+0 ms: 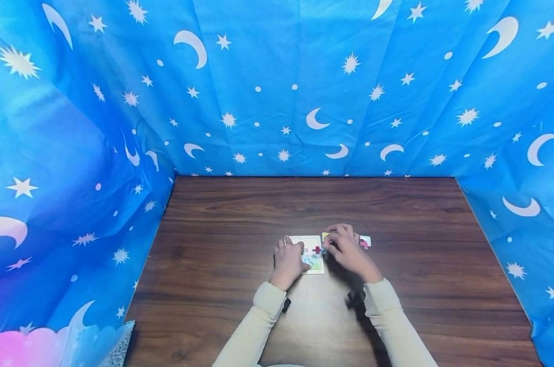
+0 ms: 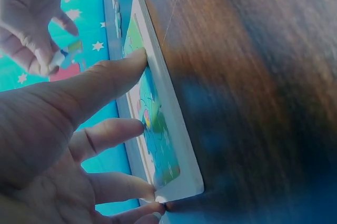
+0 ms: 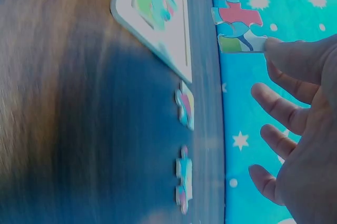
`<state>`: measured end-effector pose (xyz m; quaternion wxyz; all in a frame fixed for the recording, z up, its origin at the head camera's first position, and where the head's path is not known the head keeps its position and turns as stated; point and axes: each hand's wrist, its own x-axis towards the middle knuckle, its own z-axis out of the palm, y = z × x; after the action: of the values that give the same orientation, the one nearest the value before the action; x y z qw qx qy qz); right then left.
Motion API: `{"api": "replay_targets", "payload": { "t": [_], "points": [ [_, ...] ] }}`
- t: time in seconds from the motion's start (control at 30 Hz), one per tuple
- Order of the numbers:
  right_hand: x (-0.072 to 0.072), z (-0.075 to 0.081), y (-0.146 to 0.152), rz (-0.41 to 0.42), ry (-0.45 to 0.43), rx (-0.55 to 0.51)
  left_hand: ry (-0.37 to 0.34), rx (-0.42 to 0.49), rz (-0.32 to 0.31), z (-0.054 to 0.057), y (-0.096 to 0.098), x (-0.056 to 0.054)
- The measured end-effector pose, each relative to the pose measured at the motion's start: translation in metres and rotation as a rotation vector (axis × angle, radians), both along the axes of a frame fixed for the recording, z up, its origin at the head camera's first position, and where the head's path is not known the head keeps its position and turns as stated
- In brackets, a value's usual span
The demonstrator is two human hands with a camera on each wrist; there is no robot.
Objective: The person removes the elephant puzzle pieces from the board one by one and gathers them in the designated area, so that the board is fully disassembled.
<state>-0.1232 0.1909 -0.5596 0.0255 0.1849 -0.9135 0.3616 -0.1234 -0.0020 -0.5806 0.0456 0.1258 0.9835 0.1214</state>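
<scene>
A jigsaw puzzle board [image 1: 320,267] with a pale raised frame lies on the table, its picture part filled with blue and green pieces. My left hand [image 1: 288,262] rests on the board's left side. In the left wrist view the thumb [image 2: 113,76] presses the near frame and the other fingers reach across to the picture, fairly straight. My right hand [image 1: 347,252] is raised at the board's right edge. Between thumb and index finger it pinches a jigsaw piece [image 3: 239,18] with red, green and white print; its other fingers are spread.
More jigsaw pieces [image 1: 365,241] lie on the brown wooden table [image 1: 221,229] right of the board, two of them in a row [image 3: 185,108] in the right wrist view. A blue cloth [image 1: 267,66] with moons and stars hangs round the table's back and sides.
</scene>
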Motion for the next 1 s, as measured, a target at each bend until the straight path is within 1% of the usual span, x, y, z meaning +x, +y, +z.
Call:
{"api": "replay_targets", "payload": {
  "t": [0.13,0.27,0.47,0.57,0.67,0.8,0.9,1.0],
  "points": [
    [0.000,0.004,0.014,-0.029,-0.026,0.004,-0.012,-0.006,-0.007,-0.001,0.000,-0.001],
    [0.000,0.005,0.030,-0.056,-0.042,-0.007,-0.023,0.011,-0.014,0.000,0.000,-0.003],
    [0.003,0.004,0.049,-0.087,-0.055,-0.022,0.013,0.017,0.009,-0.001,0.002,-0.002],
    [0.005,0.004,0.057,-0.106,-0.060,-0.022,0.013,0.037,-0.002,-0.003,0.000,-0.001],
    [0.008,0.003,0.064,-0.130,-0.053,0.000,-0.003,0.053,-0.042,-0.004,-0.007,-0.001],
    [0.011,0.004,0.073,-0.147,-0.038,0.023,-0.043,0.052,-0.132,-0.003,-0.020,-0.001],
    [0.012,0.005,0.079,-0.154,-0.043,0.031,-0.075,0.051,-0.199,-0.001,-0.028,-0.003],
    [0.014,0.004,0.086,-0.166,-0.061,0.053,-0.104,0.064,-0.245,0.000,-0.036,-0.004]
  ]
}}
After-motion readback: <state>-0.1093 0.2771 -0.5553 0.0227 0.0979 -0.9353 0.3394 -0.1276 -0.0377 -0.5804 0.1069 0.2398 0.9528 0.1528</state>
